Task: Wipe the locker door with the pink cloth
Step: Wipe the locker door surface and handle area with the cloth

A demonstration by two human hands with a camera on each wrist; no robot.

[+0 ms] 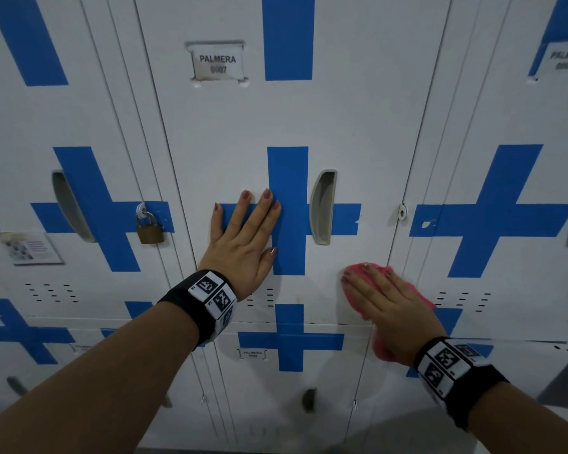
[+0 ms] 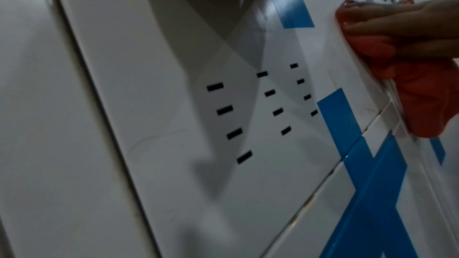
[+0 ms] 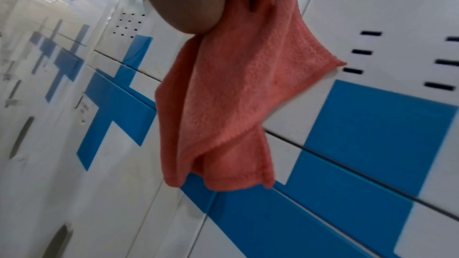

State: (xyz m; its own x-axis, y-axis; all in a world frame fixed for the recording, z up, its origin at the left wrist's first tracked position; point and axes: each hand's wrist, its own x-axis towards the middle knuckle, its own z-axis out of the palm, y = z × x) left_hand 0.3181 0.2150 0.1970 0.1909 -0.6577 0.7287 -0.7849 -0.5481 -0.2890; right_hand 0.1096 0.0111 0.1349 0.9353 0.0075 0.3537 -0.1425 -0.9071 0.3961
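Pressing pink cloth [image 1: 420, 301] under right hand [image 1: 389, 304] | locker door [image 1: 236, 132] | left hand [image 1: 243, 237] flat

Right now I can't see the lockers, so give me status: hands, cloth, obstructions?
Left hand flat on locker door. Right hand pressing pink cloth low right on door. Recessed handle above; nothing blocking.

Left hand [image 1: 243, 239] flat on locker door [image 1: 230, 132]; right hand [image 1: 392, 304] seemingly presses pink cloth [image 1: 418, 294] low on it.

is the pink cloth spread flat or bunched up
Bunched: the pink cloth hangs in folds below the right hand, which presses its upper part to the locker door.
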